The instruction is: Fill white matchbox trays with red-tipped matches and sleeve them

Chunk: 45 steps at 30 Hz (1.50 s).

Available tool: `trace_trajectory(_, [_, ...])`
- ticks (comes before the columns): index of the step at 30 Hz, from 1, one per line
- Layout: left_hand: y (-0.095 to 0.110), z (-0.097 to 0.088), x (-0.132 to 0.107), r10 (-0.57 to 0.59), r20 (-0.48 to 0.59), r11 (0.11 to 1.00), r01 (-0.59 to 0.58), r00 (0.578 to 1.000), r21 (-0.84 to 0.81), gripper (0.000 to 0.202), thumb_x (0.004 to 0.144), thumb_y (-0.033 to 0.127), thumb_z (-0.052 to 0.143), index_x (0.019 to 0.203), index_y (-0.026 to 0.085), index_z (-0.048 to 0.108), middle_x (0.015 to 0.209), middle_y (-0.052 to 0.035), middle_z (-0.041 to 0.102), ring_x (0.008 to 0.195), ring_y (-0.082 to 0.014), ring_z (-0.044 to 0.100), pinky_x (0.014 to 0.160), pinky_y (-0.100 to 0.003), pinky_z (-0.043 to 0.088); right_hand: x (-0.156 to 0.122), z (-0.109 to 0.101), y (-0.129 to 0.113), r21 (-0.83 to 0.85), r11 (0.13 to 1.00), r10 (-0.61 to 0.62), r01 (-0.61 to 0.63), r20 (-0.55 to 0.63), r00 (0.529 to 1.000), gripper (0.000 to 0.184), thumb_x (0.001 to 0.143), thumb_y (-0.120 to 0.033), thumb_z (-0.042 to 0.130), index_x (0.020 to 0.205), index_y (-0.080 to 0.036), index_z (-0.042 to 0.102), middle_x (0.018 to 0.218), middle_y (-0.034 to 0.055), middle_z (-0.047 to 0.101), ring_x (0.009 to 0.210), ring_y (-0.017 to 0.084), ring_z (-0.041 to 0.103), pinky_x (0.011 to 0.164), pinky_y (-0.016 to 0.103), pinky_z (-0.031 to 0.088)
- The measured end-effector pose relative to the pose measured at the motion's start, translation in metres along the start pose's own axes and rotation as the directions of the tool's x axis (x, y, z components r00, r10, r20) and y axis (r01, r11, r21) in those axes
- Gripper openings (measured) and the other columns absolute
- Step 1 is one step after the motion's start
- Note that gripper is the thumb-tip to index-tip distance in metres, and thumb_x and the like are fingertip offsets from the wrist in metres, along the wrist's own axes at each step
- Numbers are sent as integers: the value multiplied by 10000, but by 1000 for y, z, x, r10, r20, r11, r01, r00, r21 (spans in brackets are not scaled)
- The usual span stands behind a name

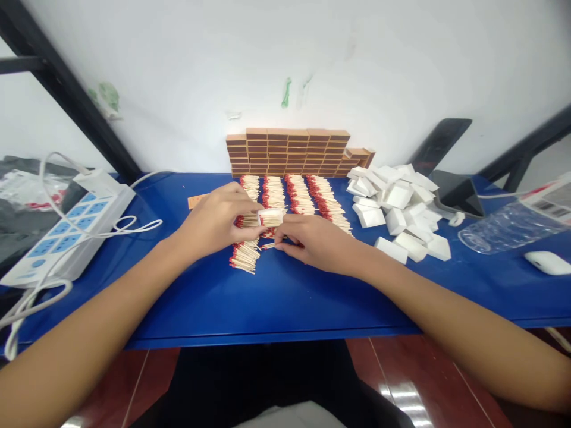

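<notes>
While your left hand (214, 223) pinched match-filled white tray (271, 216), your right hand (312, 241) gripped loose matches (268, 245) beside it on table (276, 300).

blue table (276, 297), match rows (298, 196), white box pile (397, 202), power strip (75, 220), stacked matchboxes (289, 151)

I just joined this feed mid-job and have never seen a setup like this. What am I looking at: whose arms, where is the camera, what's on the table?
No machine here: a person's two bare hands, filmed by one head-worn camera looking down. The left hand holds a small white tray with matches in it; the right hand touches loose matches just below. The blue table also carries rows of red-tipped matches, a pile of white trays, stacked brown sleeves by the wall, and a power strip at left.
</notes>
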<state>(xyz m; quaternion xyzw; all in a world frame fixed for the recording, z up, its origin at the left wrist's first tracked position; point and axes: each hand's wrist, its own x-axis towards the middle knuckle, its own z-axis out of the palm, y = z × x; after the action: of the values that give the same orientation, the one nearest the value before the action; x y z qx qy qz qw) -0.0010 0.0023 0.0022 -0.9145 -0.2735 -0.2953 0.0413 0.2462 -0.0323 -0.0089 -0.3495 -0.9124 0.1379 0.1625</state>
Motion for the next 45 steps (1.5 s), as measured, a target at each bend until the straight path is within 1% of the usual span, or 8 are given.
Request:
trace_trajectory(8, [-1, 1, 0, -7, 4, 1000, 7, 1000, -4, 186, 871, 327, 778, 1003, 196, 789, 917, -62, 776, 891, -218, 667, 731, -312, 523, 0, 5, 3, 24, 1000, -15, 15, -3, 1000, 103, 1005, -157, 571, 991, -173, 671, 1007, 70, 691, 918, 190, 648, 823, 314, 466])
trace_trajectory(11, [0, 1, 0, -6, -2, 1000, 6, 1000, -5, 202, 880, 351, 774, 1005, 194, 791, 886, -59, 769, 878, -216, 664, 719, -307, 517, -1, 5, 3, 11, 1000, -18, 18, 5, 1000, 123, 1017, -164, 556, 962, -165, 666, 993, 75, 690, 915, 193, 652, 823, 318, 474])
trace_trajectory(16, [0, 0, 0, -12, 16, 1000, 13, 1000, -26, 230, 895, 387, 761, 1013, 192, 791, 888, -69, 769, 889, -223, 659, 725, -316, 521, 0, 5, 3, 19, 1000, -15, 15, 0, 1000, 95, 1016, -172, 578, 1038, -169, 670, 1051, 74, 703, 918, 190, 658, 833, 322, 478])
trace_trajectory(24, [-3, 1, -1, 5, -1, 1000, -5, 1000, -27, 217, 870, 331, 790, 1029, 182, 788, 920, -63, 776, 894, -216, 660, 733, -307, 522, -1, 3, -1, -25, 1000, 17, -16, 19, 1000, 97, 1017, -186, 568, 955, -168, 640, 996, 69, 689, 850, 181, 636, 770, 306, 444])
trace_trajectory(29, [-1, 1, -1, 7, 1, 1000, -7, 1000, -22, 222, 863, 328, 800, 1023, 175, 787, 847, -50, 757, 863, -212, 650, 720, -304, 514, -3, -8, 7, -46, 999, 9, -14, -97, 995, 118, 1036, -265, 579, 975, -181, 636, 956, 51, 662, 807, 168, 599, 709, 285, 394])
trace_trajectory(33, [5, 1, 1, 19, -1, 999, -19, 1000, -49, 216, 876, 377, 788, 965, 180, 792, 833, -57, 751, 849, -211, 643, 692, -301, 504, -2, -13, 14, -131, 991, -3, -23, -194, 981, 84, 1020, -228, 591, 957, -176, 611, 895, 37, 628, 759, 163, 546, 671, 280, 354])
trace_trajectory(40, [12, 4, 2, 41, 8, 994, -40, 999, -102, 287, 874, 385, 794, 1053, 160, 790, 793, -53, 726, 820, -197, 621, 678, -294, 503, -1, -4, 9, -139, 990, -5, -27, -220, 975, 74, 1023, -228, 598, 996, -167, 629, 897, 29, 617, 734, 149, 527, 641, 268, 338])
trace_trajectory(45, [11, 4, 2, 34, -8, 993, -35, 999, -109, 311, 885, 425, 781, 1049, 161, 794, 788, -55, 728, 809, -194, 629, 673, -294, 508, -2, -8, 10, -143, 990, -17, -16, -229, 973, 86, 998, -250, 650, 993, -167, 629, 886, 22, 613, 722, 144, 521, 655, 268, 345])
